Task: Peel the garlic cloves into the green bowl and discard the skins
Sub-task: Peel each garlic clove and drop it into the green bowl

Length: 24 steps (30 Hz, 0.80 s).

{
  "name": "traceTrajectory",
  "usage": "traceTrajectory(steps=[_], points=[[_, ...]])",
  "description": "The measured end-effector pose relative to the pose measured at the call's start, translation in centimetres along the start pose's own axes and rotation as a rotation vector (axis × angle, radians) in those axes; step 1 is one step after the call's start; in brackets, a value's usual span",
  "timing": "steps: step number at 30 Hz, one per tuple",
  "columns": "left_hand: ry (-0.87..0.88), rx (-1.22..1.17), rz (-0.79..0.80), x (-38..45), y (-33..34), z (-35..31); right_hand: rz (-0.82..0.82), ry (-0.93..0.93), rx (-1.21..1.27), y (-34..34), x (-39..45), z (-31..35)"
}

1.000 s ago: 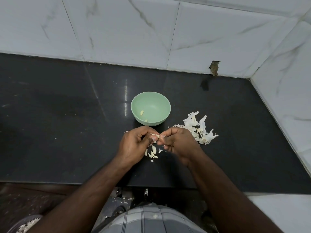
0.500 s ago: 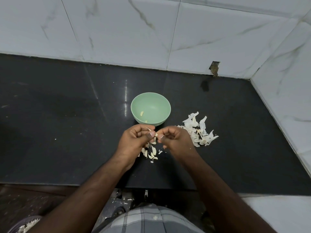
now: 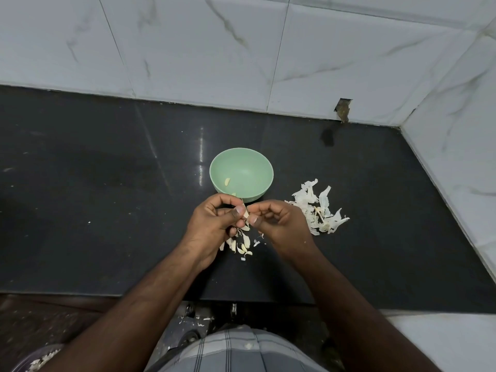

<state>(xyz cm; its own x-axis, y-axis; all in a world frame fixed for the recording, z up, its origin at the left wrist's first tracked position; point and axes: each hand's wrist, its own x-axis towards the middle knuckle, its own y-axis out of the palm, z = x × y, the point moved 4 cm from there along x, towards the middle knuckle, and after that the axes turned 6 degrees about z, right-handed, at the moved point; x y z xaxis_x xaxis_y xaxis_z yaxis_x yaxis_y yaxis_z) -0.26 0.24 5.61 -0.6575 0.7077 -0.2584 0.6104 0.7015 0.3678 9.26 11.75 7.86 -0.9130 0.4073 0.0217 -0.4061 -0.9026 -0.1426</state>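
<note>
Black polished countertop set against white marbled wall tiles. Both forearms reach in from the near edge and converge at centre. Left hand and right hand meet thumb-tip to thumb-tip, fingers curled, together pinching one garlic clove just in front of the green bowl. Two peeled cloves lie inside the bowl. Unpeeled cloves and scraps lie on the counter beneath the hands; a pile of papery skins lies just right of the right hand.
</note>
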Motion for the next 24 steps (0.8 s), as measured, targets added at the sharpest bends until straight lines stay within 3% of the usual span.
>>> traceTrajectory(steps=[12,20,24], points=[[-0.144,-0.126,0.021,-0.4,0.3,0.7,-0.070,-0.080,-0.128,0.0,0.5,-0.8],[-0.087,-0.090,0.065,-0.3,0.3,1.0,-0.092,-0.062,-0.225,-0.4,0.4,-0.7],[-0.005,0.058,0.063,-0.1,-0.1,1.1,-0.120,-0.009,-0.230,-0.6,0.2,-0.5]])
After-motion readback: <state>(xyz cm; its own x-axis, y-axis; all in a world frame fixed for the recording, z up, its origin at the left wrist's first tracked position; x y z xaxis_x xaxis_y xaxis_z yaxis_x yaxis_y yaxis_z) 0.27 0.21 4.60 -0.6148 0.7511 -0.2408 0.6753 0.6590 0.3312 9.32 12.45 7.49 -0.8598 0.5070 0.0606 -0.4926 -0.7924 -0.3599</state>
